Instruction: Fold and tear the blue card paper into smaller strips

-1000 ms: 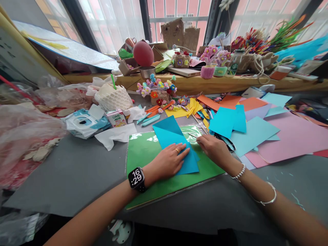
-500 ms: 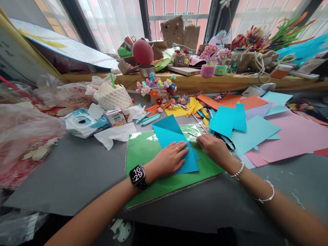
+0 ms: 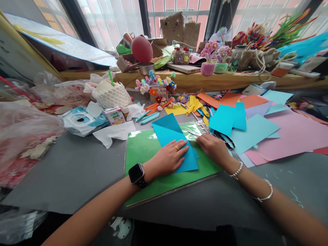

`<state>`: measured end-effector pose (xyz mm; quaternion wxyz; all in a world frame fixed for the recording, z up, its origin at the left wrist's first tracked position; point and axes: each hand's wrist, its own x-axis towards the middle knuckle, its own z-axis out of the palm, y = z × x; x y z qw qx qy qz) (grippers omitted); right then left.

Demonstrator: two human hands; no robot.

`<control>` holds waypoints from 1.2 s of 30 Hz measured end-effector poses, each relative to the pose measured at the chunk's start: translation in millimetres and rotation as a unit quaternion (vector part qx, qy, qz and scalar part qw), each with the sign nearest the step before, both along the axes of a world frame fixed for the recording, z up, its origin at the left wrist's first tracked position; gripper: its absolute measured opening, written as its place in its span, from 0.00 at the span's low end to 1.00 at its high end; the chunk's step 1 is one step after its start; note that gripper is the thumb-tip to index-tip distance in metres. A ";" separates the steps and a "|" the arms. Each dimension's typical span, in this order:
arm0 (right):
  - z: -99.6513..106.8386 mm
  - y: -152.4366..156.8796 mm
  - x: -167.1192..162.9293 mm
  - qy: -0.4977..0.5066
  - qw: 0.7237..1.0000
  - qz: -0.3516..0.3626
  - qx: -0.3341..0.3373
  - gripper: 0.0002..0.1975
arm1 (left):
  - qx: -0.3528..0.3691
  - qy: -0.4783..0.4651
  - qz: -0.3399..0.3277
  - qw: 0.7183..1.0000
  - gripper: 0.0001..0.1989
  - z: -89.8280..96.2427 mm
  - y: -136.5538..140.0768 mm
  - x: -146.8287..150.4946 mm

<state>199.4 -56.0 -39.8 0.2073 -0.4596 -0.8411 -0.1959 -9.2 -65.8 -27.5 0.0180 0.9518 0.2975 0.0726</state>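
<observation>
- Blue paper (image 3: 166, 131) lies slantwise on a green board (image 3: 161, 186) in front of us; the board's glossy clear covering probably serves to give us a smooth backing above the grey tabletop (image 3: 89, 171).
- Our left hand (image 3: 170, 157) rests palm down across the sheet's lower part, fingers straight and close together, gripping nothing; we judge that this spread pressure is meant to stop the paper slipping.
- Our right hand (image 3: 214, 148) has its fingers closed, pinching a thin, dark, pointed tool (image 3: 193, 134) just beside the sheet's right edge. Its tip points left, towards the paper, perhaps so that it is handy there.
- Black loops (image 3: 227, 138) show behind that hand; we cannot tell whether they belong to the tool.
- Brighter blue pieces (image 3: 222, 118), pale teal sheets (image 3: 258, 135) and a large pink sheet (image 3: 294, 136) overlap on our right, presumably gathered within reach.
- Crumpled white tissue (image 3: 118, 132) lies just left of the board, touching neither hand.
</observation>
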 end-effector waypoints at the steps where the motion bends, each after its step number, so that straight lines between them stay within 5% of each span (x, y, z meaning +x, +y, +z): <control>1: -0.5 0.0 -0.1 0.007 1.000 0.000 0.004 0.08 | 0.000 -0.001 0.000 1.000 0.21 -0.2 0.1 0.0; 36: 9.2 -41.3 19.5 -0.042 0.985 0.163 -0.039 0.12 | -0.009 -0.007 0.002 1.000 0.20 0.0 -0.7 1.3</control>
